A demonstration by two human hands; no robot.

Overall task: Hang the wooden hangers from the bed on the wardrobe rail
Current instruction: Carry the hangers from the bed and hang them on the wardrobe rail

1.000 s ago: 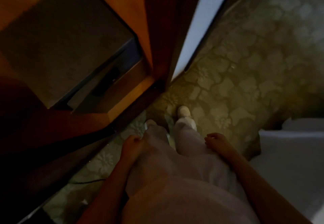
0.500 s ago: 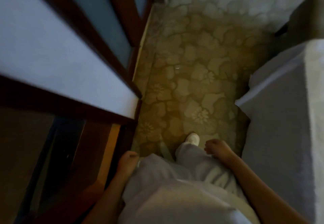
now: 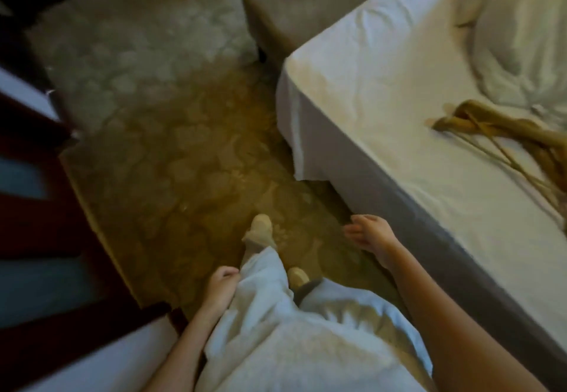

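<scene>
Head view: wooden hangers (image 3: 478, 129), several I think, lie unpicked on the bed (image 3: 383, 69) at 2 o'clock; left hand (image 3: 221, 284) and right hand (image 3: 369, 235) empty, fingers loose.

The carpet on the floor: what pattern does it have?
The beige carpet has a floral pattern, clearest in the head view.

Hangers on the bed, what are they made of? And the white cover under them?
The hangers look like wood: tan, smooth, softly shiny, though blurred. Their thin lower bars could be wood or wire. The bed sheet looks like matte white cloth: it creases and drapes over the corner.
</scene>
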